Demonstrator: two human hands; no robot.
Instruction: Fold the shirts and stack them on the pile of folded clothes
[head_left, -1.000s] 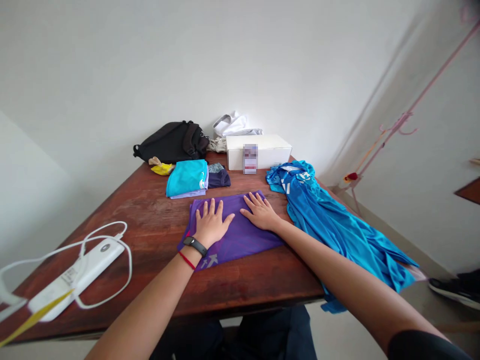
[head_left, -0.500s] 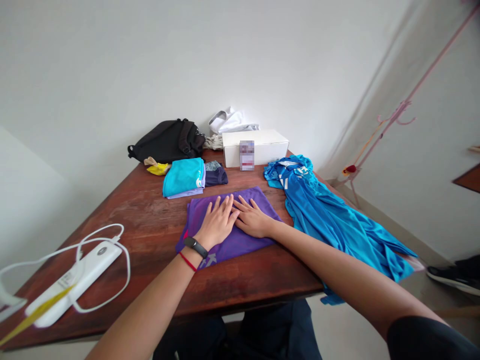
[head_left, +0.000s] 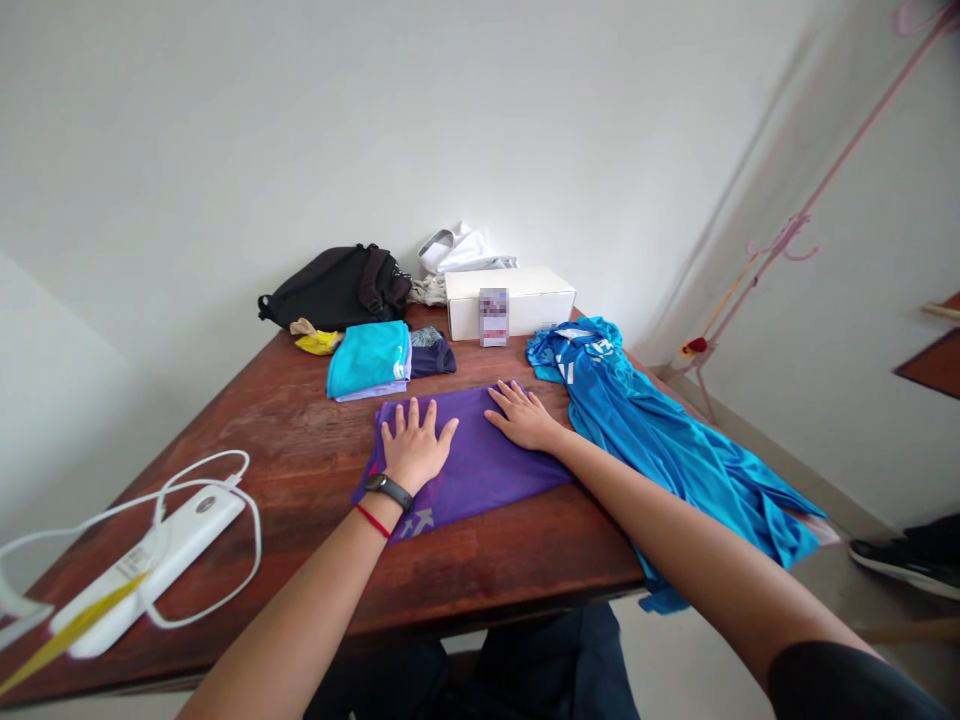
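Note:
My left hand (head_left: 415,447) lies flat on a folded purple shirt (head_left: 472,470), its fingers spread, with a black wristband and a red string on the wrist. My right hand (head_left: 523,418) presses flat near the shirt's upper right edge, its fingers also apart. Neither hand grips the cloth. A gap of purple fabric shows between the hands. To the right, close to my right hand, lies a crumpled blue jersey (head_left: 645,430) with white print.
The shirt rests on a wooden table (head_left: 285,440). Behind it are a folded teal stack (head_left: 367,360), dark navy cloth (head_left: 431,355), a white box (head_left: 510,300) and a black backpack (head_left: 337,290). A white power bank (head_left: 150,570) with its cable lies front left.
My hands have slid apart along the purple shirt, from nearly touching at its middle half a second ago. The left hand sits further left, the right further right and up.

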